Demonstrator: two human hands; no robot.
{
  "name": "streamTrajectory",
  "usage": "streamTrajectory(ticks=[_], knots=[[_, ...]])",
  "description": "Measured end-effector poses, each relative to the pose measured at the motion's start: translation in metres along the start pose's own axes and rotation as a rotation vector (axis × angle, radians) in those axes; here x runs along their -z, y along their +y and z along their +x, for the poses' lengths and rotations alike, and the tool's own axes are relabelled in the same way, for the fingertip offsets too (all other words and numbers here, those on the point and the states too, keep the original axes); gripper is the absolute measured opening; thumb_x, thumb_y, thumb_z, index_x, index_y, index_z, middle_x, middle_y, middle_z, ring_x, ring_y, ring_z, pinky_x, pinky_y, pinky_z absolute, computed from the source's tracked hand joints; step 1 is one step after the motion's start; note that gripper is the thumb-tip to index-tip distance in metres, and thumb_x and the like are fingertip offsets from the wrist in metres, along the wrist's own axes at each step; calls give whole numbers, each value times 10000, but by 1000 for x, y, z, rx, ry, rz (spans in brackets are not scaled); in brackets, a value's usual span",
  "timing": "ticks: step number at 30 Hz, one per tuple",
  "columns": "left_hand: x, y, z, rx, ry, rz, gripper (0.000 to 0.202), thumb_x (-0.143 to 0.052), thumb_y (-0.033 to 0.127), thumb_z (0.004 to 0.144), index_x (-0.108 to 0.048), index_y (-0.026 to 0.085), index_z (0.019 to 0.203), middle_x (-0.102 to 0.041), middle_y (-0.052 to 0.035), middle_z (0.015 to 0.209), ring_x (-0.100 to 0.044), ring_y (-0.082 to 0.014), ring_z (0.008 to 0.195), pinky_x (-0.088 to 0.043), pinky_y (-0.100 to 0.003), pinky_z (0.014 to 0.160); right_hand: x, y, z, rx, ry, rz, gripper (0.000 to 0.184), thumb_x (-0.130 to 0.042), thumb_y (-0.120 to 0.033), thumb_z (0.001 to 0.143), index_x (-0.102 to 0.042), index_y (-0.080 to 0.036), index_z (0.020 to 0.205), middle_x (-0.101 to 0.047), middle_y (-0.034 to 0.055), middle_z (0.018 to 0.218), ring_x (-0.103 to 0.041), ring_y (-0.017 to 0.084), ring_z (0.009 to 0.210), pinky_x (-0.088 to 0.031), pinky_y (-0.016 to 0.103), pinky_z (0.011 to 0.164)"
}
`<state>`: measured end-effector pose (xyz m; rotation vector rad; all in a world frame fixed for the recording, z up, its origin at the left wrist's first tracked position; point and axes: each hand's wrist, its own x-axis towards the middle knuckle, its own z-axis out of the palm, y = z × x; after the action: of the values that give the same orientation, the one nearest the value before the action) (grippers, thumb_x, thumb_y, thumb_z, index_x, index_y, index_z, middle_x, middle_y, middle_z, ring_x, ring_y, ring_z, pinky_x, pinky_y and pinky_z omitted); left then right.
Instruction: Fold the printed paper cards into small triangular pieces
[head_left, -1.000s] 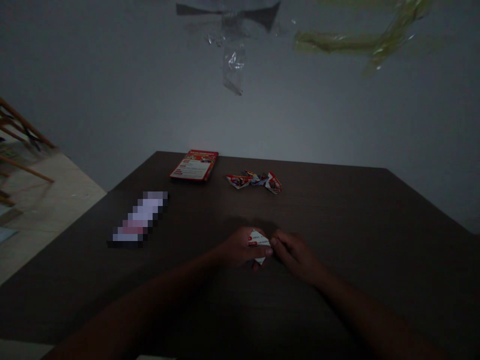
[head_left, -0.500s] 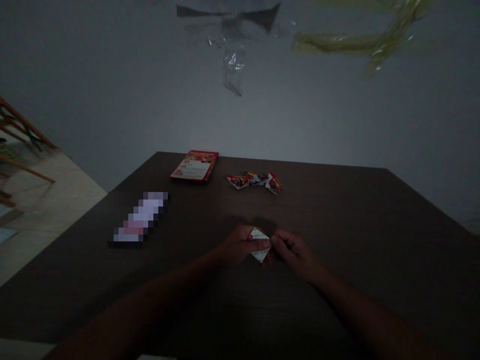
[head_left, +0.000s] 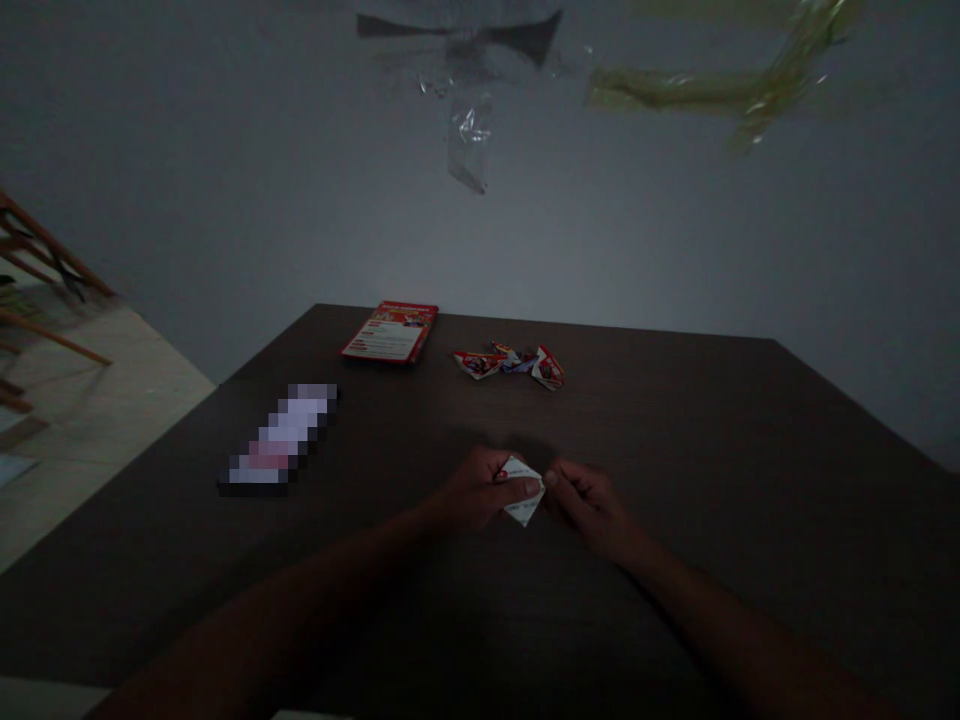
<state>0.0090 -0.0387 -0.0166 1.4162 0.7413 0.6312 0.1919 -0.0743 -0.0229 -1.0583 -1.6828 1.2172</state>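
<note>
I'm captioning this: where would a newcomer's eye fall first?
Probably on the pale folded paper in the left hand, the right hand close at its corner. Next, the phone with its bright pixelated screen at left, and colourful folded pieces farther back on the dark table. Yellowish tape marks the wall above.

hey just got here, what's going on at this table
A person's left hand holds a small folded white paper, thumb across it. The right hand is at its right corner; whether it grips is unclear. Farther back on the dark table lie colourful folded pieces and a red-edged stack, with a phone-like device at left.
</note>
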Motion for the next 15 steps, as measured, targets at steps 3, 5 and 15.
streamTrajectory(ticks=[3,5,15], knots=[[-1,0,0,7,51,-17,365,-651,465,695,-543,116,688,-512,32,535,-443,-64,456,-331,-178,433,1,1,1,18,-19,26,390,-387,-463,904,-457,-175,650,-382,-47,553,-342,84,500,-267,215,470],[-2,1,0,5,74,-33,370,-655,467,690,-542,115,681,-510,32,527,-442,-62,451,-328,-175,428,2,1,1,34,-30,1,380,-398,-458,901,-461,-175,656,-373,-49,555,-338,84,502,-266,217,472],[-9,1,-2,2,13,-33,359,-614,465,737,-562,110,722,-521,21,546,-448,-64,442,-334,-172,407,-5,-4,-2,70,62,-80,400,-423,-432,895,-453,-171,593,-379,-50,518,-333,74,472,-255,204,445]])
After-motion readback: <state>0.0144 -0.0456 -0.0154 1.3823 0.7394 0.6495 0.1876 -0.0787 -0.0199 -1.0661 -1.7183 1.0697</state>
